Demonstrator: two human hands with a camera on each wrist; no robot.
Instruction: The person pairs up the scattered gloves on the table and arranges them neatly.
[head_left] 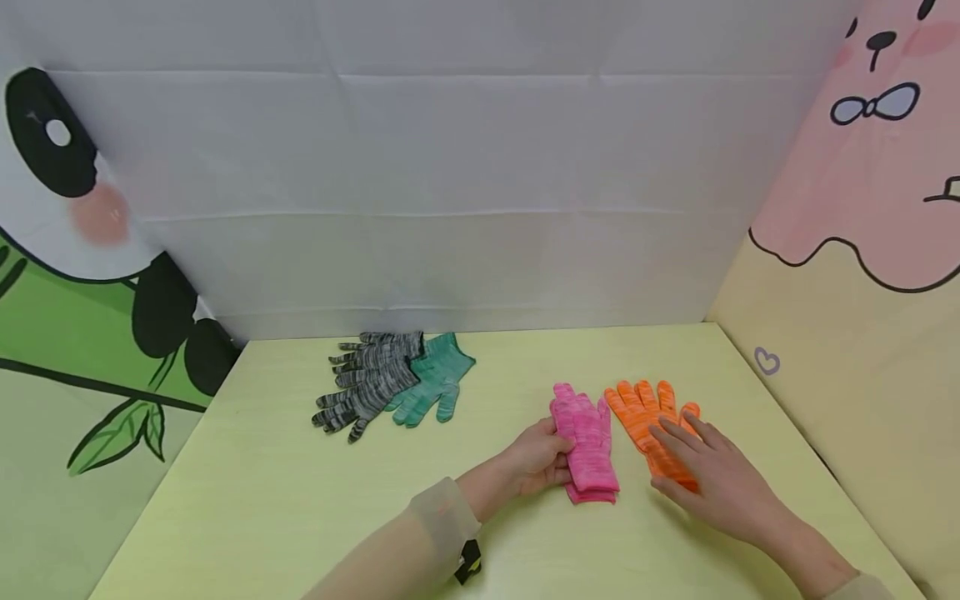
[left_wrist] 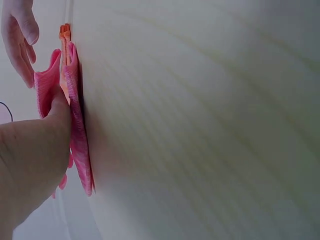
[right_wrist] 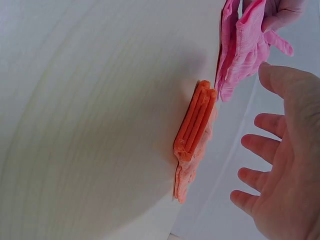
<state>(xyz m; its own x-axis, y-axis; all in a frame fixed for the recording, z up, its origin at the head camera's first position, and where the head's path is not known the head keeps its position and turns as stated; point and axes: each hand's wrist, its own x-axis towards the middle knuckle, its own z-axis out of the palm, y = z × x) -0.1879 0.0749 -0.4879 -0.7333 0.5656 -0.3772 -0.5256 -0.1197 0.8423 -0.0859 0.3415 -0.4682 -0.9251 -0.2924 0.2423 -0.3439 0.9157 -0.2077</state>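
Two pink knit gloves (head_left: 592, 446) lie stacked near the middle right of the table, fingers toward the back. My left hand (head_left: 534, 460) grips the upper one at its left side, thumb on top; in the left wrist view the cuff of that pink glove (left_wrist: 46, 90) stands lifted off the lower one. Just to the right lie orange knit gloves (head_left: 647, 421), stacked, with their folded cuff edges (right_wrist: 195, 122) showing in the right wrist view. Above them hovers my right hand (head_left: 720, 487), fingers spread and holding nothing, apart from the orange gloves in the right wrist view.
At the back left, grey-black striped gloves (head_left: 372, 379) partly overlap green gloves (head_left: 438, 379). A white sheet (head_left: 480, 167) hangs behind the pale yellow table (head_left: 300, 517). Printed panels stand left and right.
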